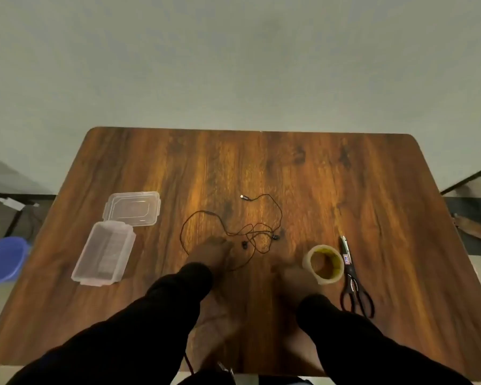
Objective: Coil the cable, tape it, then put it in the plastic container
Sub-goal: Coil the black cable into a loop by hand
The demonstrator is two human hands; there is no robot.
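Note:
A thin dark earphone cable lies loose and tangled on the middle of the wooden table, its plug at the far end and two earbuds near the tangle. My left hand, blurred, rests on the cable's near loop with its fingertips at the wire; whether it grips is unclear. My right hand, also blurred, hovers just left of the tape roll and holds nothing. The clear plastic container stands empty at the left, its lid flat behind it.
Black-handled scissors lie right of the tape, blades pointing away from me. A blue bucket stands on the floor left of the table. A plain wall lies beyond the table's far edge.

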